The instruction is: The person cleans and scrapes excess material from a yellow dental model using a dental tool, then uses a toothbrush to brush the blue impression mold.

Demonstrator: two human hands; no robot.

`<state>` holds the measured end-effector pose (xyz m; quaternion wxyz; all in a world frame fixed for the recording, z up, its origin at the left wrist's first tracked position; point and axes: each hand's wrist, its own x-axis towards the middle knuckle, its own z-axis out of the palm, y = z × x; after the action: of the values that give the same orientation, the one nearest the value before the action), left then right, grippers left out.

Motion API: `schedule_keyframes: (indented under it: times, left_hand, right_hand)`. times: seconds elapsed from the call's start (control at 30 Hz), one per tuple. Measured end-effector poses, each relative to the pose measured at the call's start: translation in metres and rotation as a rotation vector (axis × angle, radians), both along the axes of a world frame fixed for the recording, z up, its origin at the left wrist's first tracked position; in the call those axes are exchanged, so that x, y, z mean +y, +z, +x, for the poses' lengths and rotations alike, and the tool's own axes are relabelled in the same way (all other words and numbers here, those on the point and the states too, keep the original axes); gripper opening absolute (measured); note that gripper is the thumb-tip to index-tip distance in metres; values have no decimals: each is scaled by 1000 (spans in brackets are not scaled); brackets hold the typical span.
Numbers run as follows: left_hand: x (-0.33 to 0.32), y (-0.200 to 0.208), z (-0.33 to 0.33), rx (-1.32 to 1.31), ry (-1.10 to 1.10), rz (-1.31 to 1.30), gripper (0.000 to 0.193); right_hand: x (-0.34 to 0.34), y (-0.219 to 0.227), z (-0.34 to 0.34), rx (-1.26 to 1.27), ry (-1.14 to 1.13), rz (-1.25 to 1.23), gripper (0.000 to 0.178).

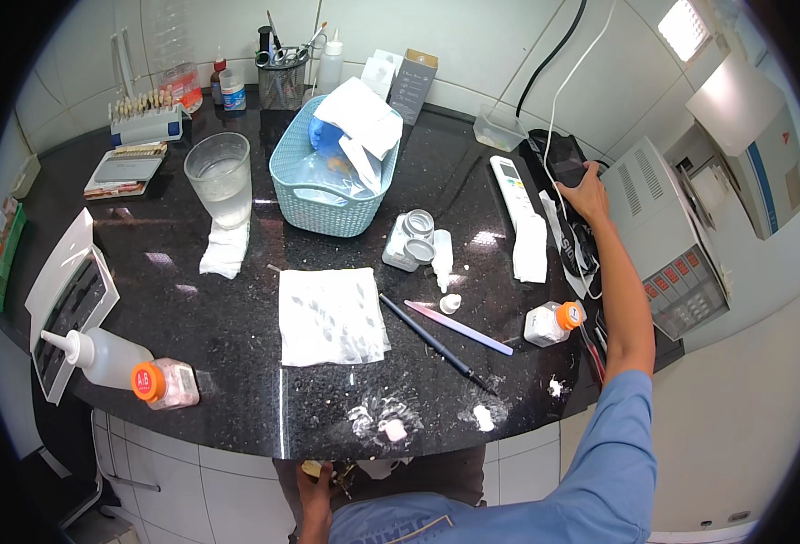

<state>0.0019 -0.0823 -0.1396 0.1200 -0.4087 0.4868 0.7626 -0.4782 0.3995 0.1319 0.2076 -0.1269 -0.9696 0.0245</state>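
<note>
My right arm stretches to the back right, where my right hand (pixel 586 194) rests at a black bag (pixel 558 161) beside the grey machine. Thumb and index finger are spread there; the other fingers are partly hidden. Low in front of the counter edge, my left hand (pixel 316 490) is closed on a small yellowish block (pixel 312 469), with thin metal-like bits beside it. A dark-handled brush (pixel 429 335) and a pink-purple pen-like tool (pixel 461 327) lie in the middle of the counter. Left of them is a folded white paper towel (pixel 330 317).
A teal basket (pixel 332 214) holds papers and wrappings. Around it stand a glass of water (pixel 218 172), an open clear jar (pixel 403 245) and a small dropper bottle (pixel 442 258). Orange-capped jars (pixel 545 325) sit right and left. White powder heaps (pixel 394 430) lie near the front edge; a white cable (pixel 558 100) hangs down.
</note>
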Motion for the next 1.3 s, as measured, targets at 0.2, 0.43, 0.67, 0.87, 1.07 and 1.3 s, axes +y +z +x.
schedule_keyframes:
  times: [0.2, 0.43, 0.67, 0.87, 1.07, 1.3]
  left_hand:
    - [2, 1, 0, 15, -34, -58, 41]
    - [-1, -18, 4, 42, 26, 2, 49]
    - [0, -2, -4, 37, 20, -14, 45]
    - [0, -7, -2, 32, 8, -29, 44]
    - [1, -5, -3, 19, 3, -29, 44]
    - [1, -3, -4, 26, 7, -42, 37]
  right_hand:
    - [2, 0, 1, -6, 2, 16, 92]
    - [2, 0, -6, -58, 5, 11, 92]
    - [3, -3, -14, -158, 22, -68, 95]
    - [5, -9, -19, -209, 48, -47, 95]
    - [2, -5, -16, -248, 45, -99, 93]
    - [-1, -4, -14, -257, 34, -66, 91]
